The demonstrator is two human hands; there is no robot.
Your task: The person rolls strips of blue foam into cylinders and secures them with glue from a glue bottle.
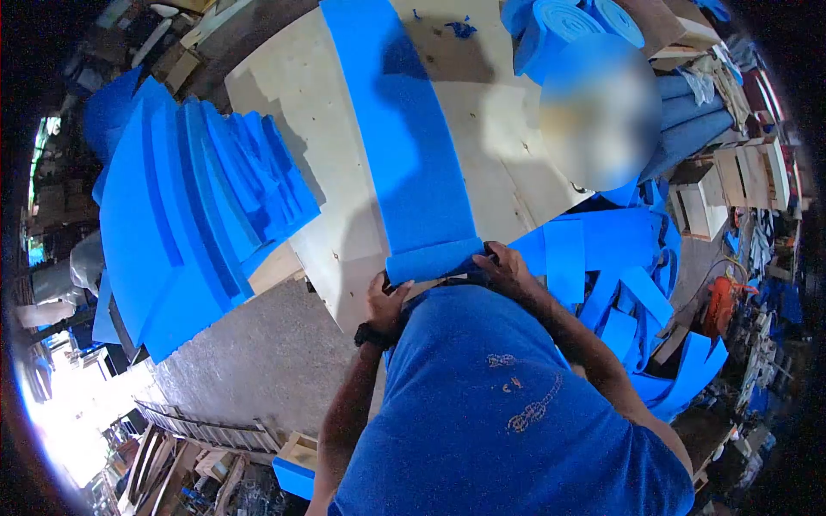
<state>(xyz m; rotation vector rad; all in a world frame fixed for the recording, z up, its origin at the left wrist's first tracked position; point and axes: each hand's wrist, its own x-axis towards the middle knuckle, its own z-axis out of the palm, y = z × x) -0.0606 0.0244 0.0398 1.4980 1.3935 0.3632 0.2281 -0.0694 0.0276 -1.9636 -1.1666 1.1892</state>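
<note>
A long blue foam strip [413, 163] runs across the plywood table top [284, 95] from its far edge to my body. Its near end is turned over into a small roll [434, 258] at the table's near edge. My left hand [387, 301], with a dark band at the wrist, grips the left end of this roll, thumb bent toward it. At the roll's right end my right hand [509, 268] is closed on the foam. Some of the fingertips are hidden behind the roll and against my blue shirt.
Stacked blue foam sheets [189, 206] rise at the left. Rolled foam [568, 26] lies at the far right corner, near a blurred round patch. Loose foam strips [632, 292] pile up at the right. A ladder [206, 426] lies on the floor at lower left.
</note>
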